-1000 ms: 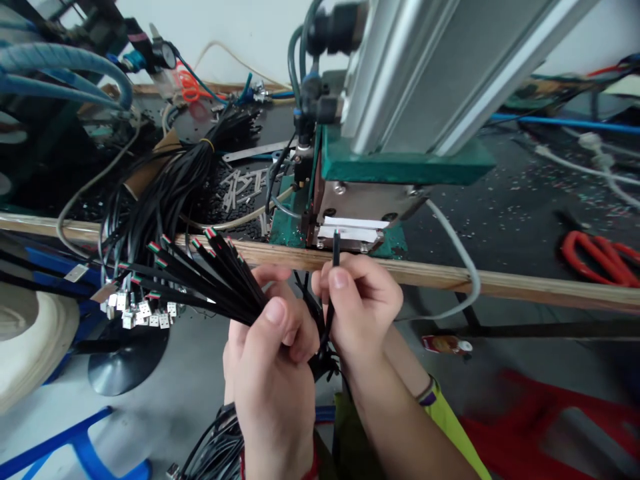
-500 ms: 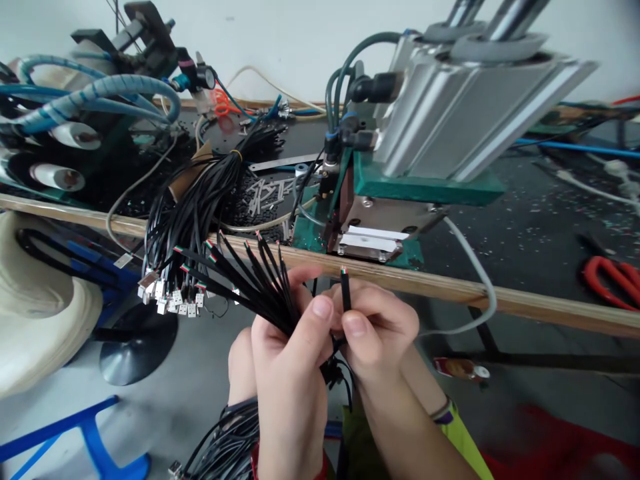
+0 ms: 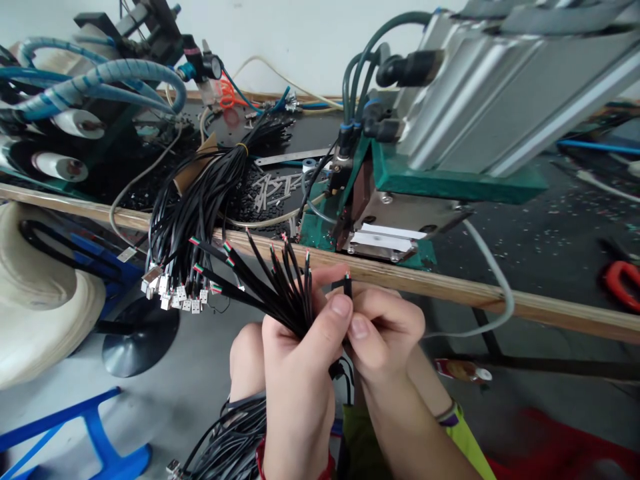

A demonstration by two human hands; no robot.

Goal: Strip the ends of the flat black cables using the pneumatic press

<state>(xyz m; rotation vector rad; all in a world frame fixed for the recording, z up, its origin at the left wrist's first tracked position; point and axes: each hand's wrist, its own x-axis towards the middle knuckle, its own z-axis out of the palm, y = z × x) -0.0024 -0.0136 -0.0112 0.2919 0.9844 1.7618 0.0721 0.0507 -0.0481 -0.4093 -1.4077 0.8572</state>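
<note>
My left hand [image 3: 305, 347] is closed around a bundle of black cables [image 3: 270, 293], whose cut ends fan up and left with red, white and green wire tips. Between the thumb and fingers of my right hand [image 3: 383, 327] is a single black cable [image 3: 347, 285], its stripped end pointing up. My left thumb presses beside that cable too, close to the right thumb. Both hands are in front of the bench edge, just below the press machine [image 3: 390, 207]. The lower lengths of the cables are mostly hidden behind my hands.
A tied bundle of black USB cables [image 3: 195, 200] hangs over the wooden bench edge [image 3: 465, 297], plugs down. More cables [image 3: 225, 440] lie across my lap. Red-handled scissors [image 3: 623, 283] rest at right. A blue stool [image 3: 95, 427] stands lower left.
The left hand and its bundle have shifted right, and the left thumb now touches the single cable by the right thumb. The view has turned slightly, moving the machine right.
</note>
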